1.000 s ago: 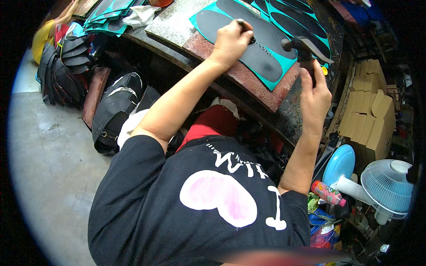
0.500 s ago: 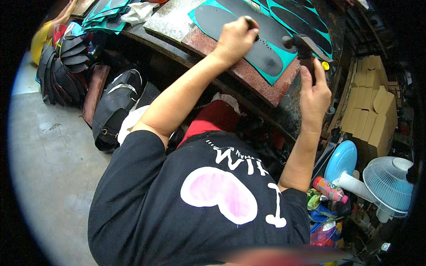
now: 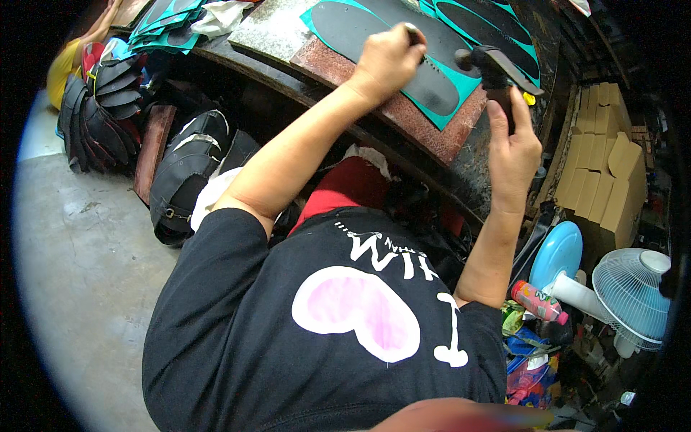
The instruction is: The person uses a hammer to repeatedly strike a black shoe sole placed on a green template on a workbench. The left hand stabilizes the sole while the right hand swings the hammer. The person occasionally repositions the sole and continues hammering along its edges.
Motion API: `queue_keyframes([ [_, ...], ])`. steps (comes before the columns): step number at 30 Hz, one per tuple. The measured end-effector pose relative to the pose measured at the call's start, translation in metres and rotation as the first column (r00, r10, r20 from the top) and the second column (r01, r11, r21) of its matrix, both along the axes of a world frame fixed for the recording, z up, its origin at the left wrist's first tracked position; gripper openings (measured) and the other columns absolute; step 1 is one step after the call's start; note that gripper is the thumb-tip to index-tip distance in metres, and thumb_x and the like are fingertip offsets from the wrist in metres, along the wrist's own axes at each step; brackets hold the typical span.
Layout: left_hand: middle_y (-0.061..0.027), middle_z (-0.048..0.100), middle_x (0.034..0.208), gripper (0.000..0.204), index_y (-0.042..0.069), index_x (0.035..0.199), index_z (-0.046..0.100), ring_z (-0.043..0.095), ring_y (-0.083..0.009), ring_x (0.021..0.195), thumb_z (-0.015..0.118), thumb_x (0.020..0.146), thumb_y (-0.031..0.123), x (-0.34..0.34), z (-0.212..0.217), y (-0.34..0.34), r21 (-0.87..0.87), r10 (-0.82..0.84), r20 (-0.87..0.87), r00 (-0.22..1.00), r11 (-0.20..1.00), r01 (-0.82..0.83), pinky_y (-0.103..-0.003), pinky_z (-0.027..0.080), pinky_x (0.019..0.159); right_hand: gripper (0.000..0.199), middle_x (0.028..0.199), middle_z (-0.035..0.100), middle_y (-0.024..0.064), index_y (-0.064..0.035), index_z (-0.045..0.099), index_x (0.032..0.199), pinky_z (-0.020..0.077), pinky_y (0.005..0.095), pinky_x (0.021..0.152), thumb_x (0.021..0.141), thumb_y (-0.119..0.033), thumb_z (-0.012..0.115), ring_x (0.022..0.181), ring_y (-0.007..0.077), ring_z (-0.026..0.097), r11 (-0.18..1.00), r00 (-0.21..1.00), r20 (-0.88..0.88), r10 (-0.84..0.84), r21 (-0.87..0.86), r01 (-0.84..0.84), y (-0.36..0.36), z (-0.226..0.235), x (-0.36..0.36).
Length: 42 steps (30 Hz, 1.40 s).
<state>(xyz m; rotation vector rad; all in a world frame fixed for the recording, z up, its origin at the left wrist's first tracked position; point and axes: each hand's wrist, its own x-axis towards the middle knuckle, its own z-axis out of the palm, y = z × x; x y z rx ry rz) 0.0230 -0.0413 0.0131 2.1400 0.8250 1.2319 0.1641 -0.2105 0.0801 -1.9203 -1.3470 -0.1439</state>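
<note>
Visibly, the right grip (image 3: pixel 515 153) clasps a hammer (image 3: pixel 495 70); the left grip (image 3: pixel 386 63) pinches what seems a dark punch (image 3: pixel 412 32).

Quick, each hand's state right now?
Left hand: closed on a small dark tool, its kind unclear.
Right hand: closed around the hammer.

Left hand (image 3: pixel 391 61) grips 1 short dark tool (image 3: pixel 412 32) over a black-and-teal sheet (image 3: pixel 435 93); right hand (image 3: pixel 512 162) holds 1 hammer (image 3: pixel 495 70) to the right; fan (image 3: pixel 633 299) near right, boxes (image 3: pixel 601 173) farther!
</note>
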Motion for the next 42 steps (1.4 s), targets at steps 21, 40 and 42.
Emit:
queue_keyframes([
  [21, -0.0086, 0.070, 0.078, 0.011, 0.001, 0.092, 0.064, 0.069, -0.0143, 0.073, 0.067, 0.088, 0.011, -0.009, -0.008, 0.020, -0.298, 0.042, 0.435, 0.900, 0.949, 0.100, -0.030, 0.055, 0.068, 0.048, 0.071, 0.056, -0.0001, -0.0051, 0.056, 0.134, 0.0372, 0.0207, 0.048, 0.094, -0.032, 0.065, 0.054, 0.0037, 0.046, 0.998, 0.993, -0.115, 0.009, -0.056, -0.015, -0.014, -0.014, 0.020],
  [40, -0.0136, 0.070, 0.085, 0.016, 0.002, 0.098, 0.062, 0.071, -0.0222, 0.075, 0.067, 0.087, 0.012, -0.007, -0.005, 0.007, -0.067, 0.129, 0.101, 0.987, 0.990, -0.123, -0.032, 0.056, 0.068, 0.040, 0.097, 0.070, 0.0197, -0.0071, 0.062, 0.123, 0.0531, 0.0366, 0.074, 0.092, -0.032, 0.066, 0.085, 0.0332, 0.070, 1.000, 1.000, 0.018, -0.006, 0.001, 0.006, 0.003, -0.008, 0.002],
  [42, -0.0100, 0.071, 0.084, 0.016, 0.000, 0.097, 0.064, 0.070, -0.0151, 0.076, 0.068, 0.087, 0.013, -0.008, -0.007, 0.014, -0.299, 0.015, 0.265, 0.964, 0.952, 0.067, -0.029, 0.055, 0.071, 0.039, 0.094, 0.072, 0.0163, -0.0049, 0.062, 0.125, 0.0521, 0.0313, 0.072, 0.093, -0.027, 0.066, 0.076, 0.0181, 0.067, 0.999, 0.975, -0.219, 0.035, 0.027, -0.030, -0.006, 0.004, 0.007],
])
